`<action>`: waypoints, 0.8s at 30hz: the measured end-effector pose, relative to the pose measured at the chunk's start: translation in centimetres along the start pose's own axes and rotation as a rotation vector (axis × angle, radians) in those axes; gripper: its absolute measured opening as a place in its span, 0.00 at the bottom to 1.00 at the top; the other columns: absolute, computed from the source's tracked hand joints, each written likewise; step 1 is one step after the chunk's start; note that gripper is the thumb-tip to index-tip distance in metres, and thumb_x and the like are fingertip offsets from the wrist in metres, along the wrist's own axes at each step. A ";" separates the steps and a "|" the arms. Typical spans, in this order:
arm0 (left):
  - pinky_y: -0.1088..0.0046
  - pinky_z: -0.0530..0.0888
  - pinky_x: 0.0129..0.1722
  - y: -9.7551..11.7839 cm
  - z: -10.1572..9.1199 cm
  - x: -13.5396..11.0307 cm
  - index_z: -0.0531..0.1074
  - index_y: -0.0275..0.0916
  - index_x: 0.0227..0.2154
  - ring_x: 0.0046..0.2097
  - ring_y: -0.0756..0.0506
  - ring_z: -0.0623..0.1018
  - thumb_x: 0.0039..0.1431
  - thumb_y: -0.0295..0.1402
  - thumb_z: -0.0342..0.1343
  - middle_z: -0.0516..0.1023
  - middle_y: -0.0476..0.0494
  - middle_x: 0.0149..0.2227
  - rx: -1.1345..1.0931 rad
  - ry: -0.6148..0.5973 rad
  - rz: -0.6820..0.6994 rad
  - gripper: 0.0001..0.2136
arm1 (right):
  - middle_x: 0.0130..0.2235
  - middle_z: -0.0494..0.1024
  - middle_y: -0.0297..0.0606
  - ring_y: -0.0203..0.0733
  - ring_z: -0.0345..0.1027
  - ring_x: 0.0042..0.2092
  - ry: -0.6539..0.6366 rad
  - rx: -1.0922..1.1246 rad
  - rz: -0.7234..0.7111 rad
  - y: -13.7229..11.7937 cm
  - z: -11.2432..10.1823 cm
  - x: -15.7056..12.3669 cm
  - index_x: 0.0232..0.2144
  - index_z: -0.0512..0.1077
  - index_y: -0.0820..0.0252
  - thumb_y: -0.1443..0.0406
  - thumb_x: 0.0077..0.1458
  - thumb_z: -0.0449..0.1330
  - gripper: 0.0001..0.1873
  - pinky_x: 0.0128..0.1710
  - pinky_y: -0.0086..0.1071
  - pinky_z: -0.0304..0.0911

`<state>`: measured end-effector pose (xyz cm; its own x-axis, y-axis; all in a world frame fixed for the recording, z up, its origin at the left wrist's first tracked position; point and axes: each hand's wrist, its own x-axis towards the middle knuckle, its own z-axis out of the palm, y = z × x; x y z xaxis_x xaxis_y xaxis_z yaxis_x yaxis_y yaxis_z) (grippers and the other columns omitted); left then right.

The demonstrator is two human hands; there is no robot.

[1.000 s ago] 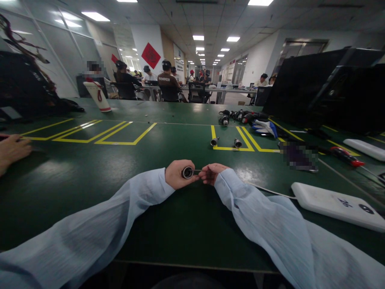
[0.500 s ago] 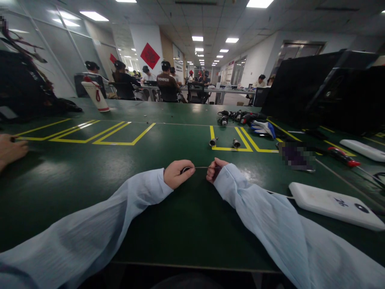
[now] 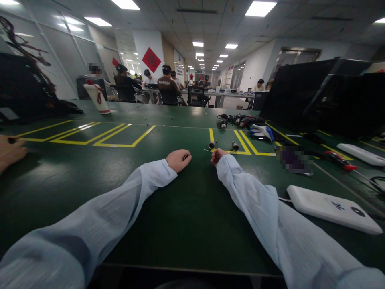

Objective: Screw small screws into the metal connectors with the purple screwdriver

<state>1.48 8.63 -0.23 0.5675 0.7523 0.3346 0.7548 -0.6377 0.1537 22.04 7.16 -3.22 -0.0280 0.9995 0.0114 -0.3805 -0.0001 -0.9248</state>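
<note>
My left hand (image 3: 177, 161) is closed at the centre of the green table (image 3: 180, 224), around a small dark round part (image 3: 185, 157) with a shiny rim. Fingers hide most of that part, and its kind is unclear. To the right, my right hand (image 3: 217, 156) is curled round a thin metal rod (image 3: 207, 150) that looks like a screwdriver shaft. Its tip points left, apart from the left hand; the other end is hidden in the fist. Just beyond the right hand lie two small metal cup-like parts (image 3: 212, 145), the second metal part (image 3: 235, 146) farther right.
Cables and black-and-metal parts (image 3: 233, 120) lie beyond, beside blue-and-white gloves (image 3: 261, 132). At right are a red-black screwdriver (image 3: 341, 160), a blurred-out phone (image 3: 296, 160) and a white power bank (image 3: 333, 208). Another person's hand (image 3: 12, 151) rests at far left. A cup (image 3: 98, 98) stands behind.
My hands have moved apart. The rod, which reached the part in my left hand, has drawn away up and to the right with my right hand. My left hand shifted slightly.
</note>
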 end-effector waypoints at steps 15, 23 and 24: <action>0.69 0.67 0.32 -1.5 2.1 5.8 0.70 0.36 0.32 0.37 0.42 0.74 0.54 0.36 0.41 0.74 0.39 0.35 0.262 0.012 -0.173 0.13 | 0.21 0.73 0.32 0.36 0.68 0.27 0.188 -0.277 -0.188 2.3 3.2 7.6 0.23 0.69 0.60 0.68 0.35 0.62 0.07 0.35 0.32 0.67; 0.66 0.67 0.34 -0.8 1.7 5.3 0.70 0.36 0.35 0.39 0.39 0.74 0.54 0.38 0.43 0.72 0.37 0.37 0.337 -0.047 -0.116 0.14 | 0.29 0.76 0.37 0.37 0.70 0.33 0.187 -0.529 -0.243 2.6 3.3 8.3 0.32 0.70 0.61 0.66 0.46 0.53 0.09 0.35 0.30 0.66; 0.66 0.67 0.34 -0.8 1.7 5.3 0.70 0.36 0.35 0.40 0.39 0.74 0.54 0.38 0.43 0.72 0.37 0.38 0.341 -0.053 -0.115 0.15 | 0.30 0.76 0.38 0.37 0.70 0.33 0.183 -0.553 -0.247 2.6 3.4 8.2 0.33 0.70 0.61 0.66 0.47 0.52 0.10 0.35 0.30 0.66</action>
<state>4.47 13.39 -0.12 0.4824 0.8288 0.2834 0.8757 -0.4638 -0.1342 17.63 15.22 -4.24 0.1770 0.9571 0.2293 0.1802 0.1976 -0.9636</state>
